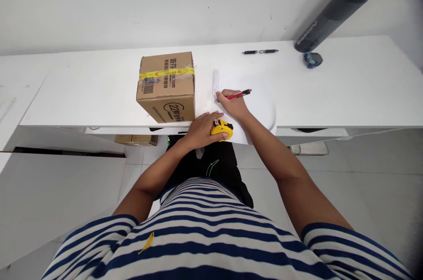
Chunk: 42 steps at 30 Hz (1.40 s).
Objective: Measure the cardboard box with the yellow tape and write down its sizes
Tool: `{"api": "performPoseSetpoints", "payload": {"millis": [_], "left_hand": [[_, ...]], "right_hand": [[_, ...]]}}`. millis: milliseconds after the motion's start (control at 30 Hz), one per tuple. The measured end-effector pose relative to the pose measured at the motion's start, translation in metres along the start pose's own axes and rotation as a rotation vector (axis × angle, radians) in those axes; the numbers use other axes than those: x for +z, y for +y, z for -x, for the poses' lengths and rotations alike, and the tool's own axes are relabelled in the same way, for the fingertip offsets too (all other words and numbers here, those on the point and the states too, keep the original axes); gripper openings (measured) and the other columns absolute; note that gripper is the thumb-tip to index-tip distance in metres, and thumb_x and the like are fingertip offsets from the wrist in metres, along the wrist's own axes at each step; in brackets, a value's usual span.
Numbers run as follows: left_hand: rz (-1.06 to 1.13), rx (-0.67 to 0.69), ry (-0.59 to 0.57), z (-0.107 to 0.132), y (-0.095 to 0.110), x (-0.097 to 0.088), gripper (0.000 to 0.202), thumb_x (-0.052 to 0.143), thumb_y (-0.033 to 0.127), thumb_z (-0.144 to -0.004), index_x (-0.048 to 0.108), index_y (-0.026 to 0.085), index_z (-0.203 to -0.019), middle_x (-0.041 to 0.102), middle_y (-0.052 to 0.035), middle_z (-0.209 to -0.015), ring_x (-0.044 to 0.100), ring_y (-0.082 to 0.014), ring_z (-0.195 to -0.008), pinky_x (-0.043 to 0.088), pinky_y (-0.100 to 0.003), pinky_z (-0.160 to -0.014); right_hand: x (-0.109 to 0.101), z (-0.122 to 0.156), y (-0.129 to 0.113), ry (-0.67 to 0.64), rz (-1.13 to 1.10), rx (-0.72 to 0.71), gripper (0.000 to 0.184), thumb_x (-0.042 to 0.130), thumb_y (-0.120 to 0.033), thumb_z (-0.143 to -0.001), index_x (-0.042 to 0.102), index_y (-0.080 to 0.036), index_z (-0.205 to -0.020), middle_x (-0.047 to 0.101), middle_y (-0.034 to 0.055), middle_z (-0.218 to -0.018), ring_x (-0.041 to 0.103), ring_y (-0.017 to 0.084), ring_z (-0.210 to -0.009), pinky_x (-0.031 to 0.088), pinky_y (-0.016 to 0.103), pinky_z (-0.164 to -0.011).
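Note:
My right hand (233, 102) is closed around a red and black pen (240, 94), its writing end down by the left side of a white notebook (257, 90) with a curled page. In my left hand (201, 130) is a yellow tape measure (222, 130), held at the desk's front edge over the lower part of the paper. No pulled-out blade can be made out. Just left of the paper stands a taped cardboard box (167, 88) with yellow tape across its top.
A black pen (260, 52) lies behind the notebook. At the back right, a dark cylinder (330, 17) leans against the wall, with a small dark blue object (312, 60) beside its base. Under the white desk (82, 90) is another cardboard box (136, 140).

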<state>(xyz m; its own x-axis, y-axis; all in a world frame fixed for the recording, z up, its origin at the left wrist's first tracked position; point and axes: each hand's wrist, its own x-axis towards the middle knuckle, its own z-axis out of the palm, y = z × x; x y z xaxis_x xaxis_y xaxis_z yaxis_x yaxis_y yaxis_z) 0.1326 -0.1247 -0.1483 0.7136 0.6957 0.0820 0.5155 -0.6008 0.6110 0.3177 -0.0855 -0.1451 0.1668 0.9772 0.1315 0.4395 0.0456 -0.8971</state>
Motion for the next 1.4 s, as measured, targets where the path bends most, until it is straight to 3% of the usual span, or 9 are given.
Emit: {"api": "performPoseSetpoints", "payload": {"millis": [167,400,667,867,1200,1400], "left_hand": [[-0.003,-0.012,-0.009,0.0000,0.0010,-0.0001,0.071,0.064,0.061,-0.090,0.051,0.021,-0.147,0.058,-0.0103,-0.155,0.054,-0.0276,-0.145,0.030,-0.047,-0.129],[0.009,-0.005,0.004,0.0002,0.0002,0.0007,0.073,0.064,0.061,-0.089,0.050,0.020,-0.148,0.058,-0.0117,-0.154,0.053,-0.0299,-0.145,0.031,-0.049,-0.128],[0.024,0.013,-0.012,0.0001,0.0026,-0.0011,0.069,0.064,0.058,-0.090,0.051,0.021,-0.147,0.058,-0.0106,-0.154,0.051,-0.0259,-0.148,0.030,-0.047,-0.129],[0.031,0.018,-0.001,0.0003,0.0012,-0.0001,0.069,0.063,0.060,-0.090,0.051,0.022,-0.147,0.060,-0.0093,-0.152,0.052,-0.0275,-0.146,0.032,-0.047,-0.128],[0.031,0.022,0.007,0.0007,-0.0020,0.0030,0.072,0.062,0.062,-0.090,0.051,0.020,-0.147,0.058,-0.0100,-0.154,0.050,-0.0288,-0.147,0.033,-0.046,-0.127],[0.032,0.015,0.001,0.0008,-0.0011,0.0027,0.070,0.063,0.060,-0.090,0.050,0.022,-0.147,0.060,-0.0092,-0.152,0.051,-0.0291,-0.146,0.034,-0.048,-0.126]], "right_hand": [[0.0006,0.0008,-0.0011,0.023,-0.004,0.000,0.038,0.058,-0.039,-0.090,0.051,-0.024,-0.055,0.070,0.0027,-0.068,0.067,0.020,-0.075,0.051,0.034,-0.075],[0.0008,0.0020,0.0009,0.012,0.032,-0.007,0.046,0.062,-0.052,-0.089,0.046,-0.025,-0.055,0.065,0.0009,-0.063,0.065,0.021,-0.075,0.052,0.036,-0.077],[0.0020,0.0018,0.0014,0.072,0.043,0.007,0.042,0.059,-0.044,-0.090,0.047,-0.025,-0.055,0.067,0.0007,-0.064,0.065,0.020,-0.072,0.051,0.035,-0.075],[-0.0001,0.0028,0.0014,0.006,0.021,-0.027,0.039,0.057,-0.036,-0.089,0.047,-0.024,-0.053,0.067,0.0016,-0.064,0.066,0.020,-0.073,0.050,0.035,-0.075],[0.0017,0.0033,0.0032,0.106,0.034,0.003,0.042,0.059,-0.043,-0.090,0.046,-0.025,-0.054,0.066,0.0009,-0.064,0.064,0.019,-0.072,0.051,0.035,-0.075],[-0.0003,0.0015,0.0040,0.029,0.017,-0.019,0.039,0.058,-0.039,-0.089,0.050,-0.024,-0.054,0.069,0.0019,-0.067,0.065,0.019,-0.073,0.050,0.034,-0.074]]}}
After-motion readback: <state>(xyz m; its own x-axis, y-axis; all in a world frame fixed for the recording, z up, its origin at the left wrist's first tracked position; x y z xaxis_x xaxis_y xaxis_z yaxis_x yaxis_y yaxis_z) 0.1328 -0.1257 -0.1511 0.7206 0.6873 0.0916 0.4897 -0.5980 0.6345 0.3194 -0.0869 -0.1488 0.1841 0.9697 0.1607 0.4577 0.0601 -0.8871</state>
